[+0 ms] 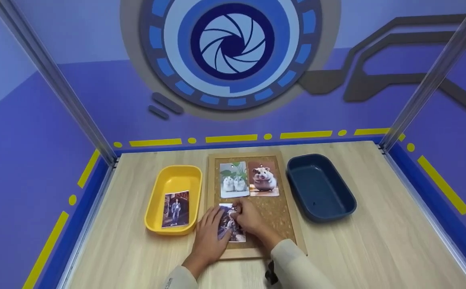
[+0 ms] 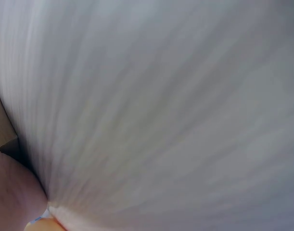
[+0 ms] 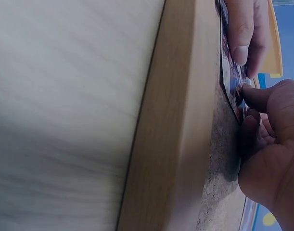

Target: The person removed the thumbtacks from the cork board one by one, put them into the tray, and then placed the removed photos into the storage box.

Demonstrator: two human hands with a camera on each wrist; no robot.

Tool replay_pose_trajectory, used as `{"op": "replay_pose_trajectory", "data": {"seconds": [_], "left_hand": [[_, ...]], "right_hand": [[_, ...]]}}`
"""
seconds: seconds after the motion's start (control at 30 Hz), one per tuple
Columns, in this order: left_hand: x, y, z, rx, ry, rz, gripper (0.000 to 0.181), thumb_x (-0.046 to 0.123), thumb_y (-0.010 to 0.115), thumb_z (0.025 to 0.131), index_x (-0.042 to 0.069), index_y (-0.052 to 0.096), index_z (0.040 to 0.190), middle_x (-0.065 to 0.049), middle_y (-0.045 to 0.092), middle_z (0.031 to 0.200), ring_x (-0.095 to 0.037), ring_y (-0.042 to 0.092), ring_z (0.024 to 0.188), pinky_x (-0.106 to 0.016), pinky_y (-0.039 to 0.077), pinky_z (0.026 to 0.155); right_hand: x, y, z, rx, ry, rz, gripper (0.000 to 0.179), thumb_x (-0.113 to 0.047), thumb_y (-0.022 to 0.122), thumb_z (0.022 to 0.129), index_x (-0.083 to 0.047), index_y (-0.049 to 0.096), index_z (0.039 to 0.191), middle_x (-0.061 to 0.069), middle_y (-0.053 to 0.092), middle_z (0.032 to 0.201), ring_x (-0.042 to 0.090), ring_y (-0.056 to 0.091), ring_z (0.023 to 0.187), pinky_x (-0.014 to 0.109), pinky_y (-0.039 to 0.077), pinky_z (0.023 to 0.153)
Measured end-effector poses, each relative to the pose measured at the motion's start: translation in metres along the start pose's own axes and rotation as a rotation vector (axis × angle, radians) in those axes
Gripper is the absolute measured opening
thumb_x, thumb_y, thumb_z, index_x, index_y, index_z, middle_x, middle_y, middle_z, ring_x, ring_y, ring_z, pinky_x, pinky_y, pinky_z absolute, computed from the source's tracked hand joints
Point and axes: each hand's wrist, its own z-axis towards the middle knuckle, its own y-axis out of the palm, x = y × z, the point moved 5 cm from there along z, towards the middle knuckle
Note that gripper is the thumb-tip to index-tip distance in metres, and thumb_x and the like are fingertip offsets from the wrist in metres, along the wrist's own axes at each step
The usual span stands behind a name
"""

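Note:
A photo card (image 1: pixel 237 236) lies on the lower left of a wood-framed cork board (image 1: pixel 273 218). My left hand (image 1: pixel 210 237) rests on the card's left side with fingers extended, holding it flat. At the card's top edge, my right hand (image 1: pixel 251 218) pinches a small pushpin (image 3: pixel 239 98) between thumb and fingers, mostly hidden by them. Higher on the board hang two pictures side by side: one of two white hamsters (image 1: pixel 234 182) with green leaves, and one of a brown-and-white hamster (image 1: pixel 264 180). The left wrist view shows mainly blurred pale tabletop.
Left of the board stands a yellow tray (image 1: pixel 152 208) with a photo of a standing person (image 1: pixel 176 208) in it. To the right sits a dark blue tray (image 1: pixel 321 188) with a tiny dark speck inside. Painted panels and metal posts enclose the wooden table (image 1: pixel 357 249).

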Motion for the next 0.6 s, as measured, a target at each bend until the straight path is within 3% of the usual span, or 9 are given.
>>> {"op": "replay_pose_trajectory", "data": {"seconds": [0.2, 0.6], "left_hand": [[-0.0011, 0.0016, -0.0004, 0.001, 0.003, -0.005, 0.068, 0.046, 0.062, 0.092, 0.018, 0.042, 0.151, -0.003, 0.037, 0.16, -0.03, 0.026, 0.152, -0.056, 0.029, 0.118], [-0.0022, 0.0004, 0.0004, 0.005, 0.003, -0.007, 0.069, 0.046, 0.063, 0.091, 0.017, 0.043, 0.15, -0.002, 0.037, 0.16, -0.029, 0.026, 0.152, -0.054, 0.028, 0.119]], "right_hand": [[0.0021, -0.0013, 0.002, 0.015, 0.023, 0.016, 0.02, 0.005, 0.069, 0.084, 0.007, 0.061, 0.101, 0.016, 0.062, 0.078, 0.009, 0.048, 0.062, 0.021, 0.042, 0.054], [0.0021, -0.0011, 0.0032, 0.069, -0.021, -0.012, 0.015, 0.003, 0.071, 0.082, 0.004, 0.064, 0.096, 0.016, 0.064, 0.081, 0.011, 0.05, 0.069, 0.024, 0.045, 0.063]]}}
